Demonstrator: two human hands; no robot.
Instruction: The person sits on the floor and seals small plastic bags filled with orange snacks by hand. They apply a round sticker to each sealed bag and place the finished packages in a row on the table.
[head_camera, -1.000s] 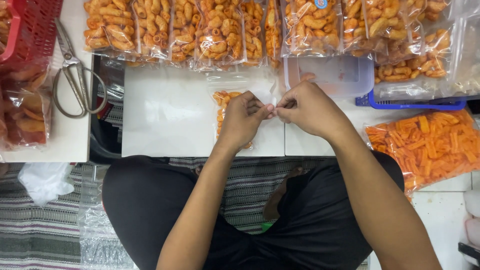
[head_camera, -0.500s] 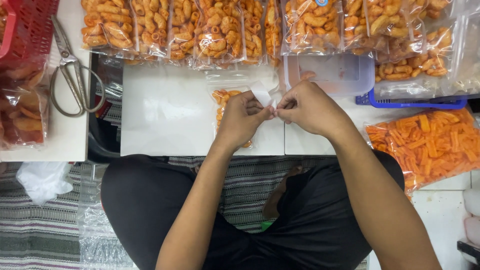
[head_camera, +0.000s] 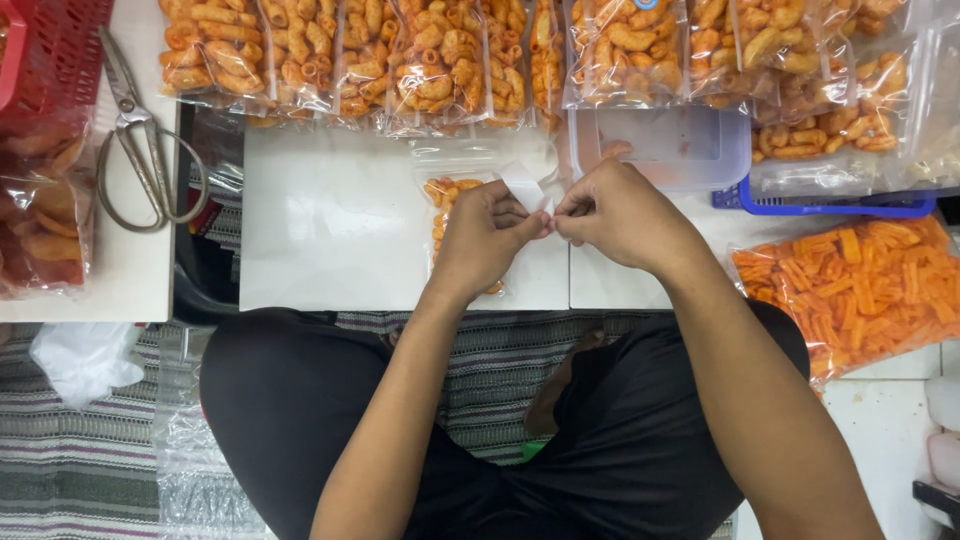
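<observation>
The white tabletop (head_camera: 340, 230) runs out of view past the top edge, and the row of filled snack bags (head_camera: 400, 60) lying beyond the hands is cut off there too. To the right of the hands, a big open bag of orange stick snacks (head_camera: 860, 285) is partly cropped by the frame edge. Just beyond the right hand (head_camera: 625, 215) sits a clear plastic tub (head_camera: 690, 150), its contents hard to make out. Far left, scissors (head_camera: 145, 150) lie beside a red basket (head_camera: 55, 60) that is mostly out of frame.

Both forearms reach forward from the lap and the hands meet knuckle to knuckle over the tabletop. Under the left hand (head_camera: 485, 235) lies a small clear snack pouch (head_camera: 447, 195), mostly covered by that hand. Each grip is narrow, thumb and forefinger pinched on a thin white strip (head_camera: 525, 185) that rises just above the fingertips; whether it is tape or the pouch's own top edge cannot be told.
</observation>
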